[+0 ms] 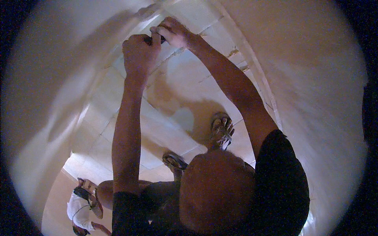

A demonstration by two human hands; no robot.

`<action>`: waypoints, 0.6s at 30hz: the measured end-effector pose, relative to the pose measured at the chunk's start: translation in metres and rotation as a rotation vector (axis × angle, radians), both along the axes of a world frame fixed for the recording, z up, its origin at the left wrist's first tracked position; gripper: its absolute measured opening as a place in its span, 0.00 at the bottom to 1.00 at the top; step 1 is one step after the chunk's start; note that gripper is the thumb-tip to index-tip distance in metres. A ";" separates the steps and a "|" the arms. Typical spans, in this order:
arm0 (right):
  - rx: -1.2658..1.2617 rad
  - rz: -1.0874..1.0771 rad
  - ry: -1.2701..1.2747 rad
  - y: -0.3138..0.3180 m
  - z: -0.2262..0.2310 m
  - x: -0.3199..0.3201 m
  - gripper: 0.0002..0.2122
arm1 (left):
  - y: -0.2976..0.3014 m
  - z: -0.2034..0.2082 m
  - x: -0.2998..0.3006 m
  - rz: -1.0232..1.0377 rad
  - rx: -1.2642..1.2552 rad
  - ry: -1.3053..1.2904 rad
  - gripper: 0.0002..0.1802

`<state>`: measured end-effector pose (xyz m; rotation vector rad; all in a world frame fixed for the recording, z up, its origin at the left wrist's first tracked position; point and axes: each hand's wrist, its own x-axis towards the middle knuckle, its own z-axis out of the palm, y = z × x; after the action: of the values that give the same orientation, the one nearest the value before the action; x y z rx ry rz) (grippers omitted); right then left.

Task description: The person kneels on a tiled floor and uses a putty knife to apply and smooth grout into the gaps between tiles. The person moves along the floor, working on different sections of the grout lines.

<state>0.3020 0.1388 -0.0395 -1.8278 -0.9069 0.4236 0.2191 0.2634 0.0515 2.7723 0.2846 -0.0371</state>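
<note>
Both arms reach far forward, and the hands meet near the top of the head view. My left hand is a closed fist with the thumb side turned toward the other hand. Close against it, my right hand is closed too, its fingers touching the left one. Between them shows a small dark object, mostly covered by the fingers, and its kind cannot be made out. Which fingers bear it is also unclear.
Pale walls rise at left and right of a narrow tiled floor. My sandalled feet stand below the arms, near my bent knee. Another person in a white shirt is low at the left.
</note>
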 end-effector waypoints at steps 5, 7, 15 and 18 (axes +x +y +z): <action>-0.162 0.132 -0.364 -0.011 -0.009 0.002 0.12 | -0.005 -0.033 -0.013 0.026 -0.012 -0.205 0.29; -0.017 0.123 -0.682 -0.016 -0.030 0.018 0.13 | -0.006 -0.044 -0.005 0.033 -0.042 -0.274 0.30; -0.173 0.052 0.094 -0.010 0.016 0.025 0.20 | -0.006 -0.024 0.003 0.119 -0.155 -0.215 0.29; 0.108 0.061 -0.077 -0.003 -0.006 0.016 0.24 | -0.006 -0.014 -0.003 0.095 -0.149 -0.173 0.29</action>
<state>0.3181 0.1355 -0.0456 -1.7310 -1.0213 0.3373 0.2160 0.2573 0.0374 2.5910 0.3531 0.1958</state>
